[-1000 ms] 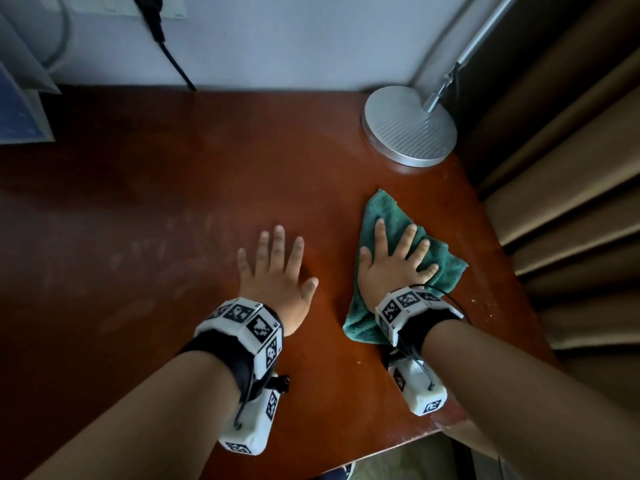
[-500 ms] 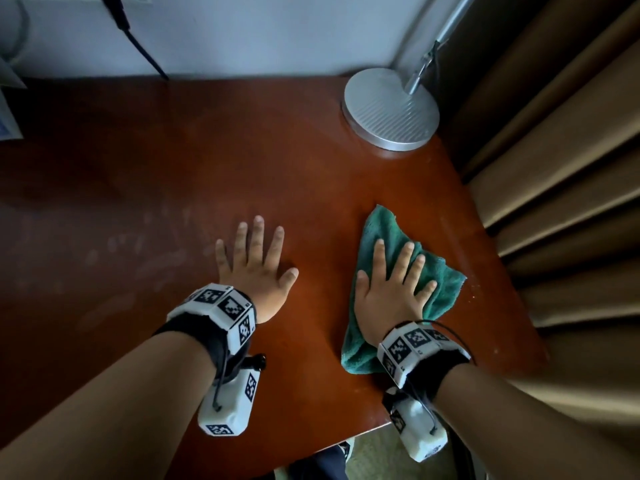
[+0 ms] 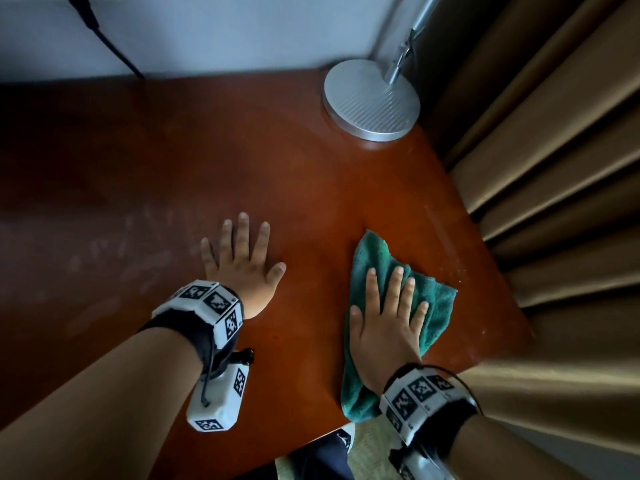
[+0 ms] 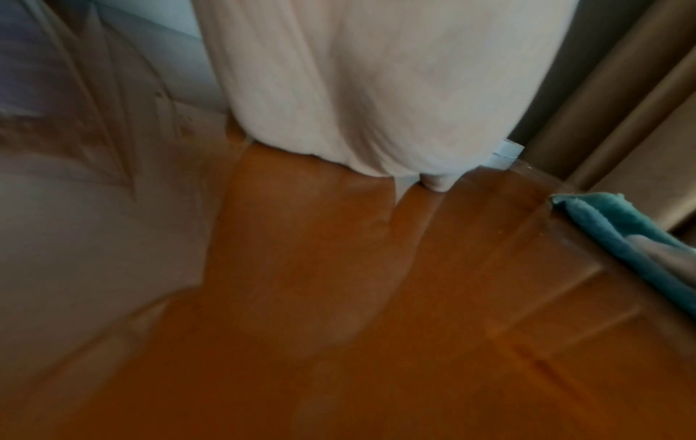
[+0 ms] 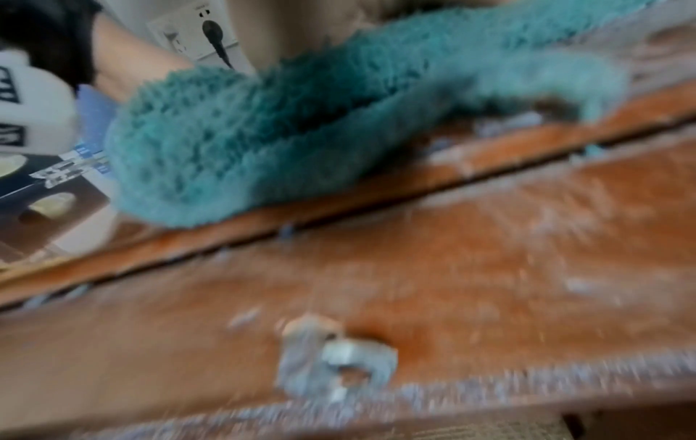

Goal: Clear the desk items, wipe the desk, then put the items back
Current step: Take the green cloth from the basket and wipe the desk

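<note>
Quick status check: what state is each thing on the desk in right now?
left hand: open, flat on bare desk, holding nothing.
right hand: open, pressing flat on green cloth.
green cloth: crumpled, near desk's front right edge.
desk: smudges on left side.
lamp: standing, back right corner.

A teal, fuzzy cloth (image 3: 377,258) lies rumpled near the front right corner of a reddish-brown wooden desk (image 3: 242,150), its near end reaching the front edge. Pale smudges mark the desk's left side.
</note>
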